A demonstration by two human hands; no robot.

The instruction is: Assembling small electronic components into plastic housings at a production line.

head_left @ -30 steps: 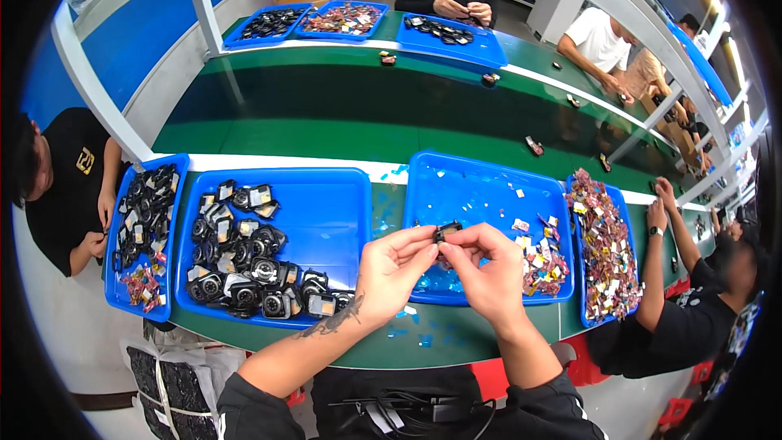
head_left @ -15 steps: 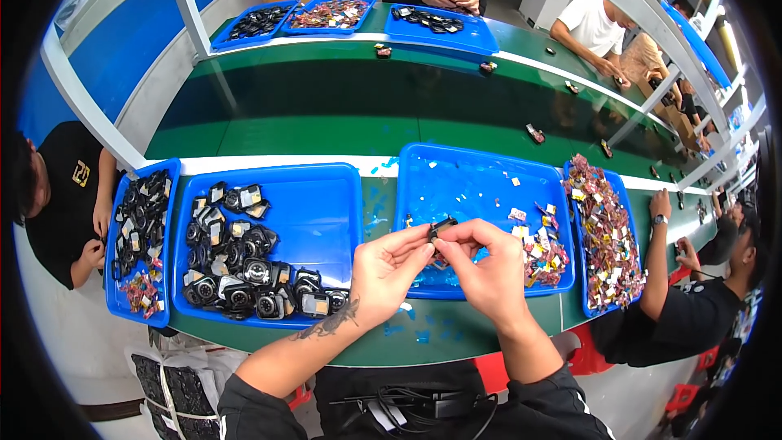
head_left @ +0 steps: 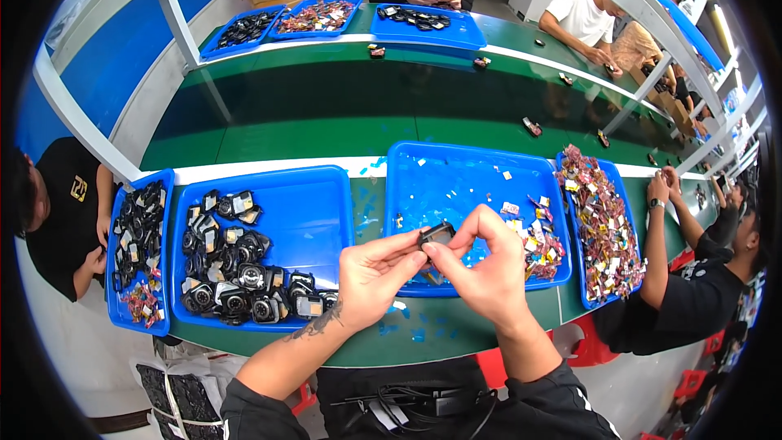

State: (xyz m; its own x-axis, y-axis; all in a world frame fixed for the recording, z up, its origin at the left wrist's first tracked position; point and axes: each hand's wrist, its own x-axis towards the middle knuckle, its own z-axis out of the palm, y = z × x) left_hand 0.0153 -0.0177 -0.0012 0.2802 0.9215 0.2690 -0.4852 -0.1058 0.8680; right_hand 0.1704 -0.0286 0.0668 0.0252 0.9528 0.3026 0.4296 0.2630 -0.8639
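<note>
A small black square watch case (head_left: 439, 233) is held up over the near edge of the middle tray, its dark flat face turned partly upward. My left hand (head_left: 371, 273) pinches its left side between thumb and fingers. My right hand (head_left: 490, 273) presses its thumb against the lower edge, with the index finger arched beside it; the exact fingertip contact is partly hidden. Beneath my hands lies the blue tray (head_left: 393, 195) with scraps of blue film and, at its right, several small circuit parts with red and yellow bits (head_left: 542, 248).
To the left, a blue tray (head_left: 318, 195) holds many black watch cases (head_left: 236, 273); a narrower tray (head_left: 114, 310) stands beyond it. At right, another tray is heaped with reddish parts (head_left: 599, 228). A green conveyor (head_left: 326, 106) carries scattered pieces. Co-workers sit around; grey frame posts (head_left: 81, 110) rise at left.
The watch case has tilted so its flat face shows more. My right index finger has lifted and arched away from the thumb. The whole view has shifted slightly.
</note>
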